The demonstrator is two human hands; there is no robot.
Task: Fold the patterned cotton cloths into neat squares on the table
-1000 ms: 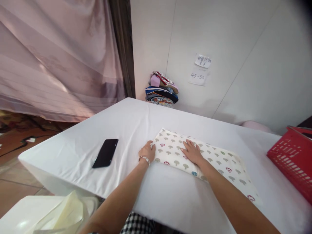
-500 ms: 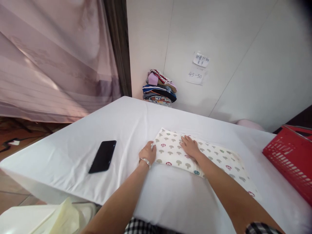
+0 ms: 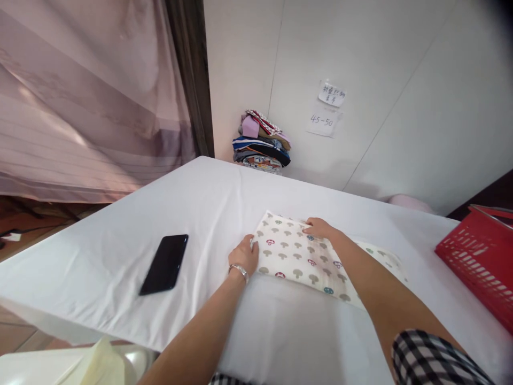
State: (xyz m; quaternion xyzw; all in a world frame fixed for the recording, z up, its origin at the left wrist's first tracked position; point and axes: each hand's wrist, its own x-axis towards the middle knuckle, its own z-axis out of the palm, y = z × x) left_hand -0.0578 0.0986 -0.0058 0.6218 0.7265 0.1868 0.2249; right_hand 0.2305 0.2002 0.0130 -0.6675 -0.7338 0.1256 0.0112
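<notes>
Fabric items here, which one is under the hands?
The mushroom-print cloth on the table, under both hands; the colourful folded stack sits far off by the wall.

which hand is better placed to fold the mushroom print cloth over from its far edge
Right, probably. The right hand already rests on the cloth's far edge, while the left hand sits at its near left corner.

Two paper notes are stuck on the white wall point(image 3: 360, 64). The lower paper note point(image 3: 323, 122) says "45-50" in handwriting. The upper paper note point(image 3: 332, 94) has small handwritten signs on it, but they are too blurry to read.
</notes>
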